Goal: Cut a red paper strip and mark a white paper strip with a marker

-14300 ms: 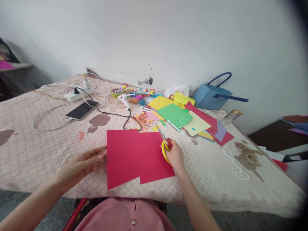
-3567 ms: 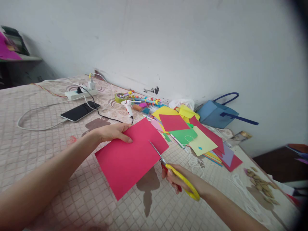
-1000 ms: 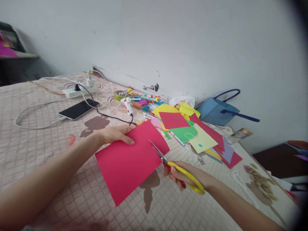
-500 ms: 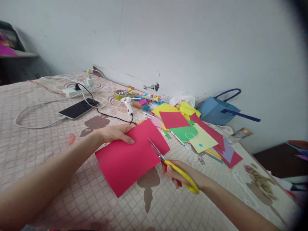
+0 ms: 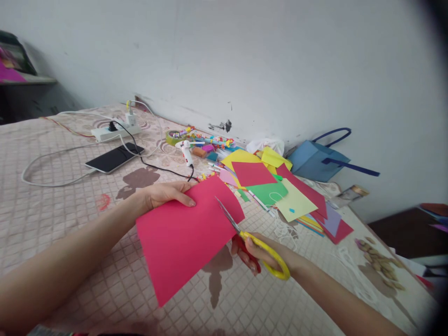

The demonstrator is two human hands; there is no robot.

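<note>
The big white wall (image 5: 210, 56) is behind the table (image 5: 42, 205), which has a checked cloth on it. The red paper (image 5: 185, 238) is held up over the front of the table, a bit tilted. Past it is a pile (image 5: 269, 193) of bright paper, with the blue bag (image 5: 317, 161) just behind. The left hand (image 5: 171, 192) pinches the top edge of the red paper, thumb on top. The right hand (image 5: 250, 254) is closed around the handles of the scissors (image 5: 245, 234), and one blade lies over the red paper. The phone (image 5: 115, 158) lies on the left, near the plug strip (image 5: 110, 134). The small white glue gun (image 5: 185, 153) is behind the red paper.
</note>
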